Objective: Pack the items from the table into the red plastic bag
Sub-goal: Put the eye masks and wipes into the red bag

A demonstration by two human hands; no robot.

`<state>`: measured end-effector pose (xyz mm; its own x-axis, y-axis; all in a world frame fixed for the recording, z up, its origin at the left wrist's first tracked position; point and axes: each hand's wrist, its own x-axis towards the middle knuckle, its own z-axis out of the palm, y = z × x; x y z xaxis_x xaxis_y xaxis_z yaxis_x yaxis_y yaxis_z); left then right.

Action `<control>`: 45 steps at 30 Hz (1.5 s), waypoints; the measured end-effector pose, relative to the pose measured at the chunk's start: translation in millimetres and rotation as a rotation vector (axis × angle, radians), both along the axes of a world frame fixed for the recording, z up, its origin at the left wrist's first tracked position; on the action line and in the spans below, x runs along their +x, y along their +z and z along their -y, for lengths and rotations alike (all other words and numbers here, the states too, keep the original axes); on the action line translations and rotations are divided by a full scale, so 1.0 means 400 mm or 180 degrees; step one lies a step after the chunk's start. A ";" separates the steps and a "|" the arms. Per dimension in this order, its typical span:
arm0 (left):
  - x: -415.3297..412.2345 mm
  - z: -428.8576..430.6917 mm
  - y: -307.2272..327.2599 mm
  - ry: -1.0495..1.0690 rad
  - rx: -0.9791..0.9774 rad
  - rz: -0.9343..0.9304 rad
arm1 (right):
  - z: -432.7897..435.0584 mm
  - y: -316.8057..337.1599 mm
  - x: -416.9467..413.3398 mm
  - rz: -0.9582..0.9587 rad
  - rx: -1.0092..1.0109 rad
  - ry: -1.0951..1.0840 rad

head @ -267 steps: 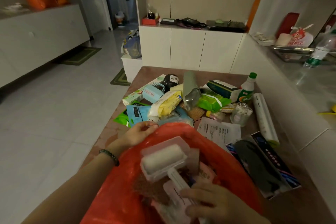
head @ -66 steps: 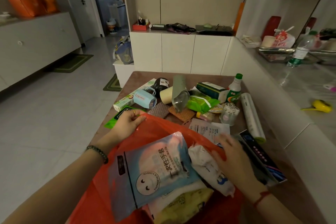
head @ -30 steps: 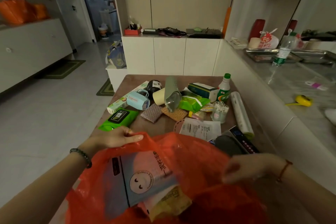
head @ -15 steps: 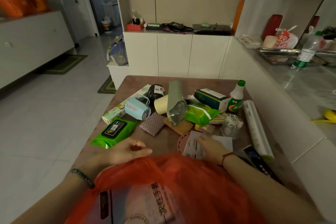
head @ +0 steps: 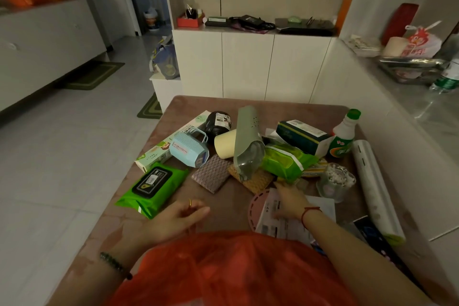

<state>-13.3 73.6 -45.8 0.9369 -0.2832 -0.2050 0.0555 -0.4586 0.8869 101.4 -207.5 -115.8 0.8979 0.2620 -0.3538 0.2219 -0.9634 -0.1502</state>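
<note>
The red plastic bag (head: 231, 271) fills the near edge of the brown table (head: 223, 206). My left hand (head: 178, 218) pinches the bag's far rim. My right hand (head: 289, 200) reaches forward, fingers spread flat on a paper receipt (head: 280, 226) that lies over a pink round mat (head: 255, 206). Its fingertips are close to a small yellowish item under the green wipes pouch (head: 285, 164). A second green wipes pack (head: 151, 187) lies at the left.
Further back lie a blue mug (head: 188, 150), a grey-green bottle (head: 247, 141), woven cloths (head: 212, 175), a cotton swab jar (head: 335, 181), a green-capped bottle (head: 344, 135), a dark box (head: 301, 135) and a white roll (head: 373, 186). A white counter wall borders the right.
My right hand has slid further forward across the receipt toward the pile. The bag has dropped lower in view, and my left hand still holds its rim.
</note>
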 end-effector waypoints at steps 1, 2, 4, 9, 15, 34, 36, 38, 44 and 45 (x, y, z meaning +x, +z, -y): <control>0.004 0.003 -0.003 0.0038 0.0008 -0.0002 | -0.001 0.001 0.003 0.0047 -0.0043 -0.0048; 0.007 0.006 -0.006 0.0072 0.0015 -0.0012 | 0.000 0.003 0.004 0.0183 -0.0065 -0.0051; 0.010 0.011 -0.004 0.0161 -0.0010 -0.0059 | 0.005 0.016 0.000 0.0526 -0.0033 0.0068; 0.004 0.037 0.022 0.0121 0.0022 -0.0177 | 0.048 0.087 -0.076 0.0959 0.0577 0.0562; -0.012 0.136 0.108 -0.0053 -0.0208 -0.0107 | 0.091 0.333 -0.193 0.1580 0.2461 -0.0121; 0.021 0.282 0.128 0.1857 -0.1686 0.0009 | 0.466 0.064 -0.374 -0.0067 0.0905 -0.2125; 0.020 0.280 0.124 0.1775 -0.1732 -0.0066 | 0.458 0.024 -0.393 -0.0049 0.1069 -0.2349; 0.017 0.282 0.126 0.1645 -0.1798 -0.0086 | 0.454 0.017 -0.390 0.0018 0.1322 -0.2320; 0.007 0.296 0.131 0.1290 -0.1903 0.0048 | 0.429 0.204 -0.382 0.1148 0.2186 -0.1766; 0.005 0.301 0.135 0.1295 -0.1896 0.0045 | 0.425 0.258 -0.382 0.1477 0.2586 -0.1845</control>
<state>-11.3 -46.9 8.1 0.9933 0.0290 -0.1115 0.1056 0.1578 0.9818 -51.5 -377.7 -12.8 0.9610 -0.2403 0.1367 -0.0333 -0.5915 -0.8056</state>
